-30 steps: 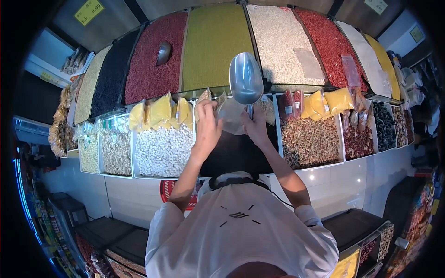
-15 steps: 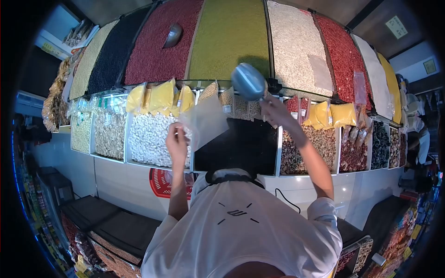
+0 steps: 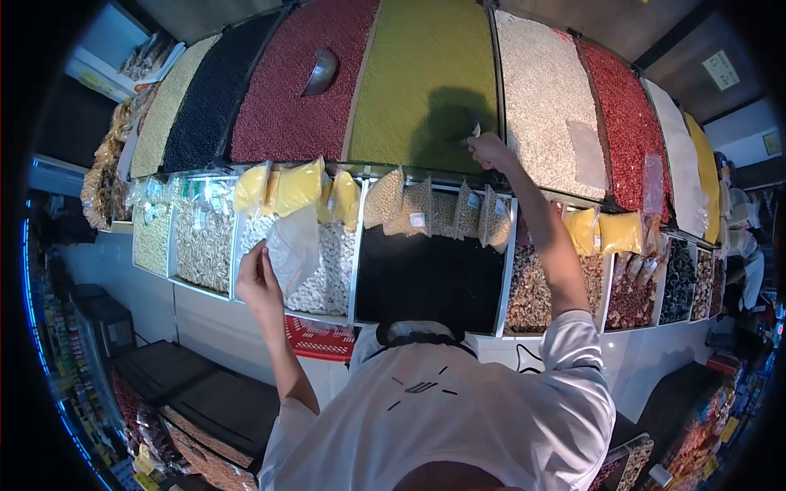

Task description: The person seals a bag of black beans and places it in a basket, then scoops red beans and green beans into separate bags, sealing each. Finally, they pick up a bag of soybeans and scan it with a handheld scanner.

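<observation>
**Right hand in the green grain, left hand holding a bag**

The person's right hand reaches up to the lower edge of the green grain bin. It is closed around what seems to be the handle of a scoop, though shadow hides most of the tool. The left hand is held low and well apart, its fingers pinched on the top of a clear plastic bag. The bag hangs in front of the tray of white kernels, just below the yellow packets. Another metal scoop lies in the red bean bin, to the left of the green one.
</observation>
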The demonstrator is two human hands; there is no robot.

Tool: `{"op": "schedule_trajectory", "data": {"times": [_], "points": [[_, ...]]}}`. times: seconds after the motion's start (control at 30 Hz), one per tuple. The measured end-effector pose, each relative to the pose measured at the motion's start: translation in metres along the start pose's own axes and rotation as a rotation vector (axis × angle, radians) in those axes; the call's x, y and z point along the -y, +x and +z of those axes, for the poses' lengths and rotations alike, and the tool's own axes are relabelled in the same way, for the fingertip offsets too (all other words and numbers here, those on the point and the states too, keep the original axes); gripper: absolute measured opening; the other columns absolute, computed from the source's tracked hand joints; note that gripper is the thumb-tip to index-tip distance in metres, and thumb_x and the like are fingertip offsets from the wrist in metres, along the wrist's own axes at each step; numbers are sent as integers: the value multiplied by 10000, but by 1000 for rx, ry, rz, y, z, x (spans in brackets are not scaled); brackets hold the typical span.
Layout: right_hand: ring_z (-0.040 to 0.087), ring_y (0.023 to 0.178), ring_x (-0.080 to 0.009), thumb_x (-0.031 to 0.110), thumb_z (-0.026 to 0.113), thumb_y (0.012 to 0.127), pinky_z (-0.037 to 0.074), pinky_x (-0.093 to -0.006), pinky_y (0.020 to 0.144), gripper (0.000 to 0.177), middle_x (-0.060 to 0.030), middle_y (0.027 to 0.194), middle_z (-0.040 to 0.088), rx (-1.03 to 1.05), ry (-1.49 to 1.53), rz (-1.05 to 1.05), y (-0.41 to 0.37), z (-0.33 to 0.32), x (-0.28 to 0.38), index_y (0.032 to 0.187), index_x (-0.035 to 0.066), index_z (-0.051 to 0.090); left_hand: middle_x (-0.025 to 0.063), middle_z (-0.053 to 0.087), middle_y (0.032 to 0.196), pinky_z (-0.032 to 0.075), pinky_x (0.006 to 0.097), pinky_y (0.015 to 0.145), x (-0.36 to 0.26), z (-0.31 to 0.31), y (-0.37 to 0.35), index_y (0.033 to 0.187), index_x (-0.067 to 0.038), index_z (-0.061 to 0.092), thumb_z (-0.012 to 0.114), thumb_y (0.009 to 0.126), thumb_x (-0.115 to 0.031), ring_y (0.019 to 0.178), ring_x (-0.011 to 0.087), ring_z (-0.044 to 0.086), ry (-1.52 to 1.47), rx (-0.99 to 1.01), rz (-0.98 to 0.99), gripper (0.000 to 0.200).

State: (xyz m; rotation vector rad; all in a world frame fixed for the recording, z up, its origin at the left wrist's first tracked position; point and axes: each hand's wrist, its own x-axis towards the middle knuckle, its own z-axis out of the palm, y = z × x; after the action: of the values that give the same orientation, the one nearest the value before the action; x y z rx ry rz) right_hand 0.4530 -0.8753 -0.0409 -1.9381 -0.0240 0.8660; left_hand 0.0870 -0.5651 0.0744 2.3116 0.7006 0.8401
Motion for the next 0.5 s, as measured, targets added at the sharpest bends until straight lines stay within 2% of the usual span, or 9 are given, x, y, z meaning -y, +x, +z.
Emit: {"op": "schedule_trajectory", "data": {"times": [0.03,0.07,0.13,0.2,0.27,0.37,0.43,0.5], "points": [[359,337,-105,272,497,904,254,-266,315,285,-15,516,457,2,181,29,15,8,-6,754,30,516,145,644,853,486,293,665,-15,1,14,993,33,636,552,898,-36,721,204,623,6,-5,10,144],[359,337,-105,272,497,904,254,-266,315,285,-15,516,457,4,191,20,24,15,-10,754,30,516,151,640,847,486,295,662,-32,5,30,989,28,637,556,892,-32,718,221,626,53,7,74,140],[342,343,-98,320,484,923,252,-249,320,300,-10,543,461,-38,335,0,34,26,-18,850,31,516,169,628,834,484,308,645,-59,20,64,978,13,640,570,870,-18,701,271,627,121,-4,246,133],[351,338,-114,301,499,911,242,-276,318,286,-20,514,440,-47,378,3,16,24,-14,840,23,507,160,623,817,482,335,633,-86,39,97,976,-10,640,588,848,-25,698,289,628,115,-1,394,139],[336,366,-67,338,474,942,249,-230,327,304,16,560,444,-28,309,3,1,15,-15,913,39,521,132,601,775,482,365,608,-110,68,131,953,-50,641,599,808,-27,687,308,616,145,3,586,153],[340,377,-65,355,474,947,257,-227,339,324,6,587,455,5,401,-68,-10,3,-26,919,35,517,110,615,779,504,378,594,-141,136,170,901,-59,625,597,751,-22,682,290,633,238,8,789,158],[335,387,-55,356,466,953,254,-220,343,323,14,588,446,5,413,-78,-23,-7,-24,929,37,517,125,612,769,525,370,598,-150,198,191,822,-32,584,605,716,-27,702,298,646,278,135,871,109],[330,397,-45,357,459,958,251,-214,347,323,21,589,436,6,424,-85,-35,-16,-20,939,40,517,134,637,808,541,374,637,-155,260,198,852,-40,608,604,706,-40,730,301,658,426,279,908,147]]}}
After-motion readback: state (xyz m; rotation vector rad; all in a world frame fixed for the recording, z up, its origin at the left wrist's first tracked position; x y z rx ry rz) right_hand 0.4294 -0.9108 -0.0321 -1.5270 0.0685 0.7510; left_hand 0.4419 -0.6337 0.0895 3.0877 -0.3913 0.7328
